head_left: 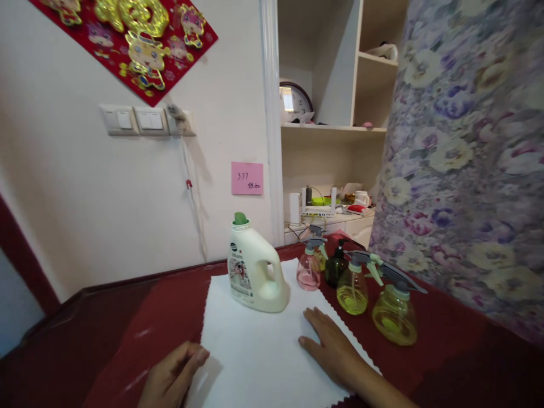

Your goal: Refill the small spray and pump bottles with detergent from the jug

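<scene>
A white cloth (263, 351) with zigzag edges lies on the dark red table (127, 317). My right hand (329, 345) rests flat on the cloth's right part, fingers stretched out and holding nothing. My left hand (174, 377) sits at the cloth's left edge with fingers curled loosely inward; whether it pinches the edge is unclear. A cream detergent jug (255, 269) with a green cap stands upright on the cloth's far end. To its right stand a pink spray bottle (309, 266), a dark pump bottle (336, 266) and two yellow spray bottles (352, 286) (395, 311).
A person in a floral garment (467, 158) stands close at the right. Behind are a wall with switches (136, 120), a pink note (247, 178), a red decoration (136, 39) and white shelves (331, 130) with a clock and clutter.
</scene>
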